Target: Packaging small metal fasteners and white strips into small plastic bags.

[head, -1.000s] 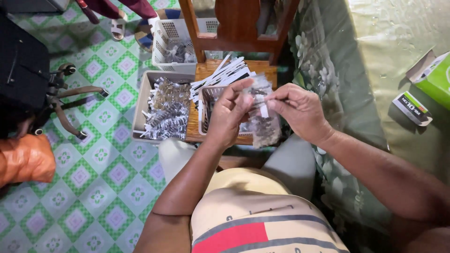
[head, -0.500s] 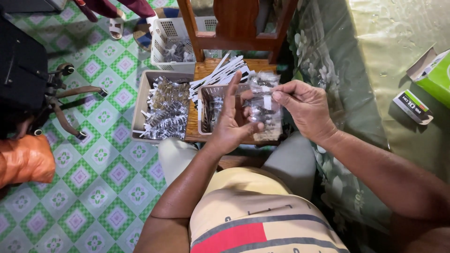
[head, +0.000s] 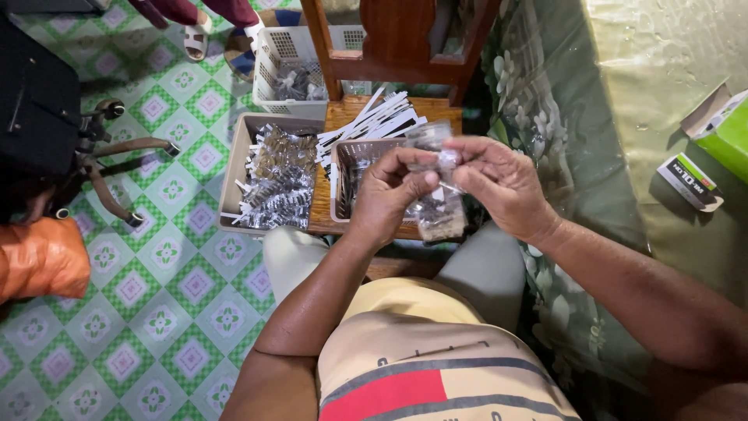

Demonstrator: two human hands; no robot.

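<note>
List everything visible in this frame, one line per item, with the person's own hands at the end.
small clear bag: one, transparent with dark small parts inside, held between both hands
brown basket: one, on the wooden stool, under the hands
card strips: a pile, white and black, on the stool behind the brown basket
grey tray: one, left of the stool, filled with packed bags
white basket: one, on the floor behind the tray
wooden chair: one, brown, top centre
orange bag: one, left edge on the floor
green box: one, open, right edge on the cloth
left hand: pinching the bag's top
right hand: pinching the bag's top
</note>
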